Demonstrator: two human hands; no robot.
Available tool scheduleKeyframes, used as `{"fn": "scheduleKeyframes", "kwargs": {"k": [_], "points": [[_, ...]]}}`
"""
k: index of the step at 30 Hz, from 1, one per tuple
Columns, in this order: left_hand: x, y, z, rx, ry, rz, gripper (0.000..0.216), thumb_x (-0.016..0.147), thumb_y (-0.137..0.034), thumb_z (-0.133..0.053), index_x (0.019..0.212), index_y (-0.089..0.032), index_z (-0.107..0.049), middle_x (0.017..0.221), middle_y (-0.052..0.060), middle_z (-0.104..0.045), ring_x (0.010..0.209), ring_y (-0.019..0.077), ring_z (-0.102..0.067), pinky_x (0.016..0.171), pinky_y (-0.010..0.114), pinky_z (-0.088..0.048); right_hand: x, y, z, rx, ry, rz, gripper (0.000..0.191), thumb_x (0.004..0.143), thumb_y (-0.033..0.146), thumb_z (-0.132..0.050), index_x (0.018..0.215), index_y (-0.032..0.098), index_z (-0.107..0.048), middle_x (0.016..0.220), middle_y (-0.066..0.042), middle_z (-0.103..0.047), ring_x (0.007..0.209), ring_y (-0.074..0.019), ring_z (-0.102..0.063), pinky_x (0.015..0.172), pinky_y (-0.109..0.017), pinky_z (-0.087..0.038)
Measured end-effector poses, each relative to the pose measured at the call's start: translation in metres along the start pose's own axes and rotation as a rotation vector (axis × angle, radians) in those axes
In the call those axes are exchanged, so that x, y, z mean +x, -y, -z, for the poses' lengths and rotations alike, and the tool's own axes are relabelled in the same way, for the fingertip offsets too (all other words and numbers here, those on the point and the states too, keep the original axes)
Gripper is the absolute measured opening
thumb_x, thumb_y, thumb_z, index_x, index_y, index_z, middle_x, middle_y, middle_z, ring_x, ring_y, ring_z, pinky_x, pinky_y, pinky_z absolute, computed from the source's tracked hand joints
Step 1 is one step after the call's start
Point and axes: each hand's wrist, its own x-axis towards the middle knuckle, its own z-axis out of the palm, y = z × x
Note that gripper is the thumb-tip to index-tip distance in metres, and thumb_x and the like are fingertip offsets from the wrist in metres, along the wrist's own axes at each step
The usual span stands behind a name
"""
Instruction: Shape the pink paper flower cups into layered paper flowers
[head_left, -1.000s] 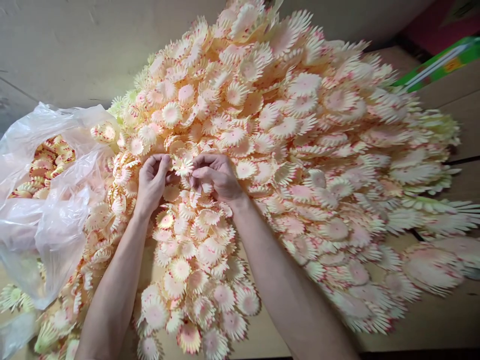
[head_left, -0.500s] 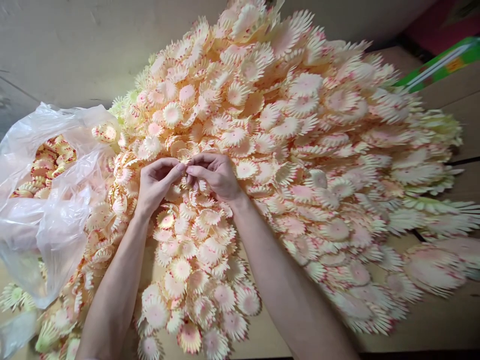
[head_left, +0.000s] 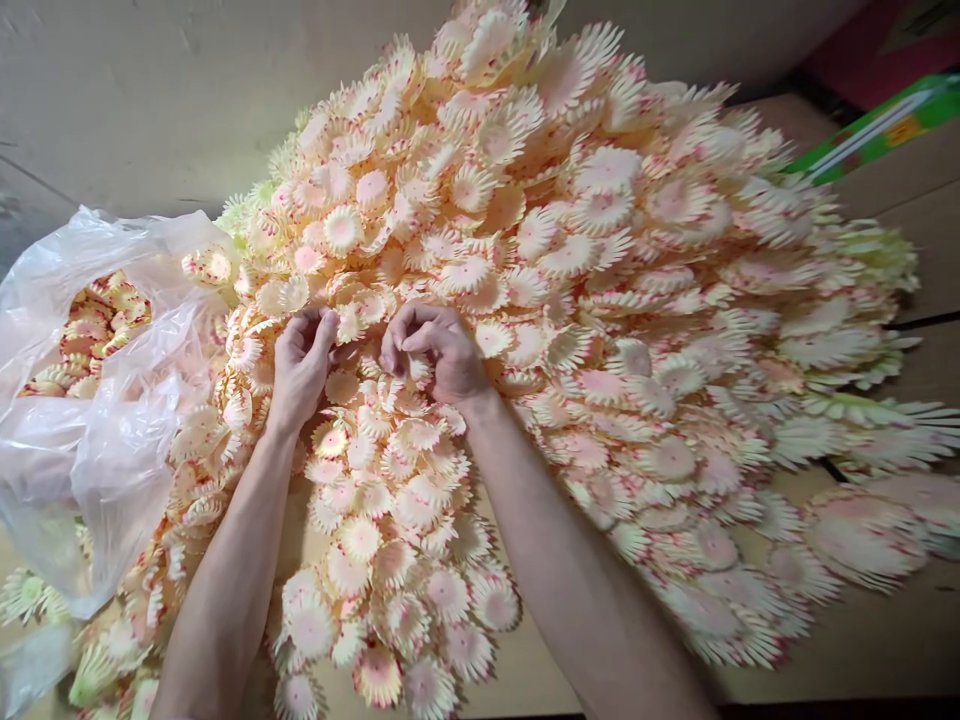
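Note:
A huge heap of cream and pink fabric flower heads (head_left: 570, 260) covers the surface in front of me. My left hand (head_left: 300, 362) rests on the heap left of centre, fingers curled and pinched around a flower piece (head_left: 291, 296) at its fingertips. My right hand (head_left: 437, 350) sits just to the right of it, fingers bent and pinched down among the flowers; what they hold is hidden. A small gap of flowers separates the two hands.
A clear plastic bag (head_left: 97, 420) with more flower heads inside lies at the left. A pale wall (head_left: 150, 90) stands behind the heap. Brown cardboard (head_left: 922, 200) shows at the right, with a green box (head_left: 877, 125) at the upper right.
Half a second ago my fingertips met in a pinch at the middle. They have since drawn apart, the left hand rising slightly with a flower piece, the right curling down into the heap.

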Motion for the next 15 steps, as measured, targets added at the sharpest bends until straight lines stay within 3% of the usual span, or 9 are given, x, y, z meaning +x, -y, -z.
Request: {"fn": "scheduleKeyframes", "kwargs": {"k": [5, 8, 10, 15], "points": [[-0.002, -0.004, 0.0, 0.107, 0.141, -0.057, 0.026, 0.077, -0.042, -0.077, 0.081, -0.018, -0.065, 0.068, -0.003, -0.056, 0.057, 0.0056, -0.05, 0.055, 0.019, -0.046, 0.0, -0.003, -0.004, -0.108, -0.022, 0.041, 0.032, 0.077, 0.044, -0.07, 0.062, 0.018, -0.06, 0.054, 0.0, -0.062, 0.043, -0.0102, -0.051, 0.044, -0.025, -0.041], [-0.002, -0.005, -0.001, 0.138, 0.171, -0.101, 0.028, 0.077, -0.043, -0.076, 0.08, -0.017, -0.065, 0.07, -0.001, -0.058, 0.059, 0.0059, -0.052, 0.057, 0.019, -0.046, 0.0, -0.006, -0.008, -0.212, -0.091, 0.003, 0.038, 0.064, 0.049, -0.084, 0.063, 0.018, -0.061, 0.053, 0.001, -0.061, 0.043, -0.0088, -0.049, 0.041, -0.024, -0.038], [-0.002, -0.005, -0.001, 0.141, 0.165, -0.102, 0.029, 0.077, -0.044, -0.076, 0.081, -0.017, -0.064, 0.073, -0.001, -0.059, 0.061, 0.0058, -0.053, 0.059, 0.017, -0.048, 0.001, -0.007, -0.01, -0.241, -0.127, -0.003, 0.039, 0.058, 0.046, -0.087, 0.061, 0.018, -0.061, 0.052, 0.003, -0.059, 0.043, -0.0082, -0.048, 0.04, -0.023, -0.037], [0.0, 0.0, 0.0, 0.079, 0.054, -0.025, 0.034, 0.079, -0.05, -0.072, 0.084, -0.02, -0.057, 0.069, -0.005, -0.044, 0.057, 0.0046, -0.044, 0.056, 0.015, -0.049, 0.001, -0.006, -0.009, -0.196, -0.082, 0.012, 0.024, 0.066, 0.032, -0.081, 0.058, 0.018, -0.063, 0.054, 0.002, -0.064, 0.045, -0.0092, -0.054, 0.047, -0.023, -0.044]]}}
